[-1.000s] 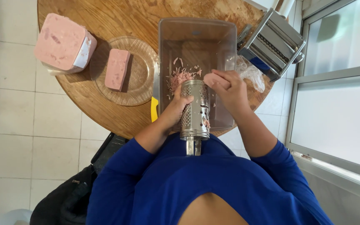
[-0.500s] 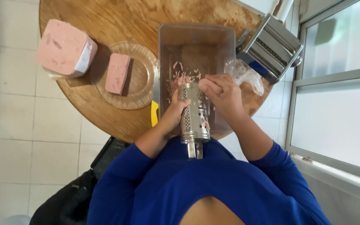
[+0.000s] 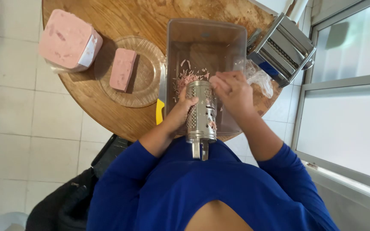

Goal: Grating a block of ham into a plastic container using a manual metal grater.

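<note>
The round wooden bench (image 3: pixel 120 17) carries everything here. On its far right edge stands a metal pasta machine (image 3: pixel 281 47), with a crumpled clear plastic bag (image 3: pixel 260 79) just beside it. At the far left sits a big pink block of luncheon meat (image 3: pixel 67 40), partly wrapped in plastic. Next to it is a clear glass plate (image 3: pixel 146 81) holding a smaller pink slab of meat (image 3: pixel 123 68). A yellow object (image 3: pixel 160 111) peeks out at the bench edge, just left of the clear plastic tub (image 3: pixel 206 38).

The tub stands in the middle, its long side running away from the person. Pink shreds of grated meat (image 3: pixel 187 77) lie on its floor near the near end.

The steel drum grater (image 3: pixel 201 113) rests over the near rim of the tub. Its long axis runs from the person toward the far side of the bench, handle end pointing back at the blue-sleeved chest.

The left hand (image 3: pixel 183 109) is wrapped around the grater's left side, gripping it. The right hand (image 3: pixel 232 90) is curled closed at the grater's top right, pressing against the drum; what it holds is hidden by the fingers.
</note>
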